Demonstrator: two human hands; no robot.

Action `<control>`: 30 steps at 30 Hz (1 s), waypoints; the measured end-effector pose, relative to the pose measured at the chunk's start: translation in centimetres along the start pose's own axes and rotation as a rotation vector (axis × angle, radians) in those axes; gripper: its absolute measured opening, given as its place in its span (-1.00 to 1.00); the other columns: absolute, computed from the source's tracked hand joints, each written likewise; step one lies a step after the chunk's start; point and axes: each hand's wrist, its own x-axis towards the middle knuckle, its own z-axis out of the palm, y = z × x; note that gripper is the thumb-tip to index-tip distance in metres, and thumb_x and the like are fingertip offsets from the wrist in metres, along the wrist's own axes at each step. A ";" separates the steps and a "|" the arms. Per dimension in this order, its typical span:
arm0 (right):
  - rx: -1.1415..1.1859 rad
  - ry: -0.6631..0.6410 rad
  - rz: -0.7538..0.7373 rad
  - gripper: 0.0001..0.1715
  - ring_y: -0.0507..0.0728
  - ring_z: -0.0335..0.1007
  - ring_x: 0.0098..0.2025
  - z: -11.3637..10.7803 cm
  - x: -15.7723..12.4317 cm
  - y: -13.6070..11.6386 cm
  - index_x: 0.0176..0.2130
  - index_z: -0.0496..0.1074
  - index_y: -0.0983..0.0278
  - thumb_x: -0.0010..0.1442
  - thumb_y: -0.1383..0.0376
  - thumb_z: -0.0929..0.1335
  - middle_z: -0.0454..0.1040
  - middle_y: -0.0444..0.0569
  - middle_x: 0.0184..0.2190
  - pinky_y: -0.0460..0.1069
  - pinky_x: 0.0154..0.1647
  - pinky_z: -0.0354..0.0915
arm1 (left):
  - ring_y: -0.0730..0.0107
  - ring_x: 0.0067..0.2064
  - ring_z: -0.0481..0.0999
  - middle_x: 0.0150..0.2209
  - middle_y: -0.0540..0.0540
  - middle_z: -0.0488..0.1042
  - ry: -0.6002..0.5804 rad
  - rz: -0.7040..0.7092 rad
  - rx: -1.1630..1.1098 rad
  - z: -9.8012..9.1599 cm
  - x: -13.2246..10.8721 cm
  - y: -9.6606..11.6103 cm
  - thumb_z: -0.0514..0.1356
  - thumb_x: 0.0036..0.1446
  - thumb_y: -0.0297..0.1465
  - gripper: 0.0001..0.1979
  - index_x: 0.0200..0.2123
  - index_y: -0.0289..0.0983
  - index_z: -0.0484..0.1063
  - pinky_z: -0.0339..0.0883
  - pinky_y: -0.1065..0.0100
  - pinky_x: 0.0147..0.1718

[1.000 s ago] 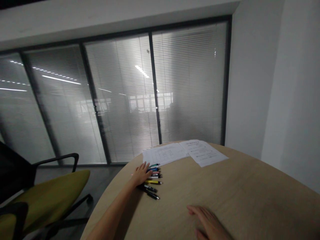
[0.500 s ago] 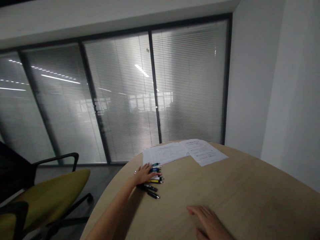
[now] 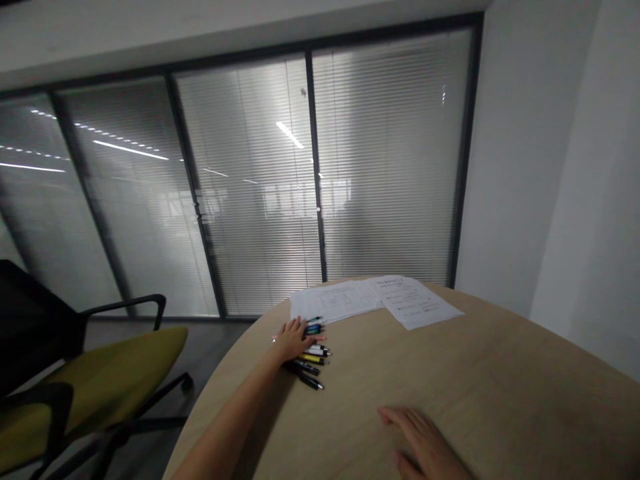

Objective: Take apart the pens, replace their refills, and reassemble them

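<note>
My left hand (image 3: 291, 341) lies palm down over a row of several pens (image 3: 313, 360) near the left edge of the round wooden table (image 3: 425, 360). Its fingers are apart, and the pen tips stick out to the right beneath it. Black, yellow, white, blue and green pens show; their other ends are mostly hidden by the hand. My right hand (image 3: 420, 440) rests at the bottom of the view, fingers together but extended and the thumb apart, with nothing seen in it.
Printed paper sheets (image 3: 420, 303) lie at the far side of the table, just beyond the pens. A chair with a green seat (image 3: 115, 367) stands at the left. Glass panels with blinds (image 3: 390, 167) rise behind the table.
My left hand has shifted slightly over the pens, and the pens are spread a little differently under it. The whole view has moved slightly. My right hand looks much the same.
</note>
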 end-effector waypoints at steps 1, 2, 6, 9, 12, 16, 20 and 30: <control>-0.003 0.001 0.001 -0.32 0.18 0.19 0.01 0.0 0.0 0.0 0.03 0.24 0.37 -0.15 0.48 0.19 0.33 0.10 -0.03 0.06 0.05 0.07 | 0.10 0.20 -0.15 0.19 -0.34 -0.12 -0.026 0.007 -0.005 -0.1 0.0 -0.1 -0.18 0.14 -0.12 -0.36 0.16 -0.45 -0.08 -0.20 0.09 0.08; -0.006 0.002 0.001 -0.32 0.18 0.19 0.01 0.1 0.1 0.1 0.03 0.24 0.35 -0.15 0.49 0.19 0.34 0.09 -0.03 0.06 0.05 0.07 | 0.09 0.20 -0.17 0.19 -0.35 -0.14 -0.051 0.015 -0.010 -0.1 0.0 -0.1 -0.17 0.13 -0.11 -0.34 0.16 -0.46 -0.09 -0.20 0.09 0.08; -0.021 0.006 0.006 -0.32 0.19 0.19 0.00 0.0 0.1 -0.1 0.02 0.26 0.34 -0.16 0.49 0.19 0.33 0.10 -0.03 0.06 0.04 0.08 | 0.02 0.20 -0.23 0.19 -0.36 -0.21 -0.125 0.036 -0.031 -0.4 0.0 -0.4 -0.05 0.05 -0.07 -0.26 0.17 -0.45 -0.10 -0.22 0.06 0.07; -0.033 -0.017 0.010 -0.31 0.18 0.20 0.00 -0.3 0.1 -0.4 0.03 0.24 0.33 -0.16 0.50 0.19 0.33 0.09 -0.03 0.06 0.04 0.09 | 0.02 0.20 -0.21 0.19 -0.34 -0.18 -0.144 0.047 -0.050 -0.7 0.0 -0.6 0.03 -0.02 -0.06 -0.23 0.16 -0.42 -0.06 -0.20 0.07 0.08; -0.050 -0.048 0.018 -0.30 0.17 0.19 0.01 -0.5 0.0 -0.6 0.05 0.23 0.36 -0.15 0.49 0.18 0.32 0.10 -0.02 0.05 0.05 0.07 | 0.13 0.20 -0.14 0.19 -0.29 -0.08 -0.097 0.035 -0.074 -0.9 0.1 -0.6 -0.08 0.09 -0.11 -0.36 0.15 -0.39 -0.02 -0.17 0.13 0.08; -0.061 -0.054 0.017 -0.30 0.18 0.17 0.03 -0.5 0.2 -0.5 0.06 0.21 0.39 -0.15 0.49 0.18 0.31 0.12 -0.01 0.05 0.06 0.06 | 0.18 0.20 -0.12 0.19 -0.27 -0.06 0.049 -0.012 -0.086 -0.7 0.0 -0.4 -0.20 0.19 -0.26 -0.51 0.14 -0.37 -0.03 -0.25 0.10 0.09; -0.044 -0.053 0.012 -0.30 0.19 0.17 0.03 -0.4 0.2 -0.3 0.04 0.23 0.37 -0.16 0.48 0.19 0.31 0.11 -0.01 0.05 0.06 0.06 | 0.13 0.18 -0.03 0.15 -0.25 0.08 0.105 0.006 -0.108 -0.5 -0.3 -0.3 -0.09 0.15 -0.27 -0.56 0.08 -0.30 0.10 -0.25 0.05 0.08; -0.045 -0.046 0.003 -0.31 0.18 0.16 0.03 -0.4 0.1 -0.4 0.04 0.24 0.37 -0.15 0.47 0.18 0.30 0.10 0.00 0.06 0.06 0.05 | 0.35 -0.11 0.38 -0.17 -0.08 0.44 0.113 0.126 -0.241 -1.1 -0.1 -1.0 -0.06 0.13 -0.30 -0.73 -0.20 -0.26 0.34 0.08 0.37 -0.04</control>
